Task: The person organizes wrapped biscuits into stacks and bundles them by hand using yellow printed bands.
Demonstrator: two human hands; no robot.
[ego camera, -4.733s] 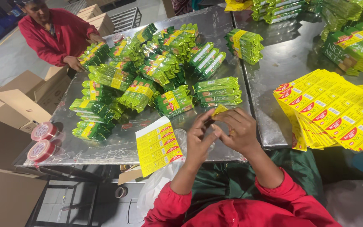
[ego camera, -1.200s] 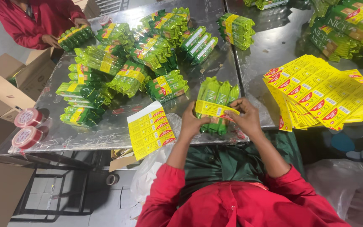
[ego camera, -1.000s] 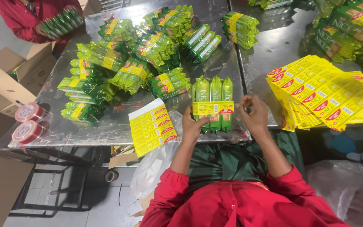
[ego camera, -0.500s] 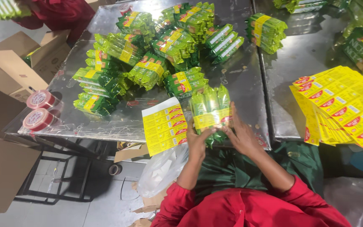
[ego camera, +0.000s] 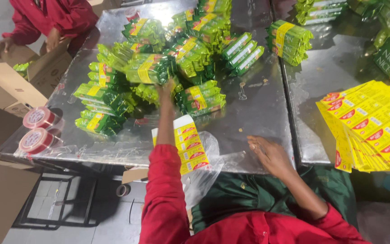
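Left hand point(ego camera: 165, 88) has carried the banded bundle point(ego camera: 147, 68) onto the pile point(ego camera: 113, 97); right hand point(ego camera: 269, 153) now rests empty, loosely open, on the table point(ego camera: 258, 104).

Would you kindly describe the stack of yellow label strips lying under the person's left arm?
The stack of yellow label strips is a neat pile of glossy, paper-like strips with red and white print. It lies flat at the near edge of the metal table, angled slightly, partly on a clear plastic bag. The left forearm crosses over its left side.
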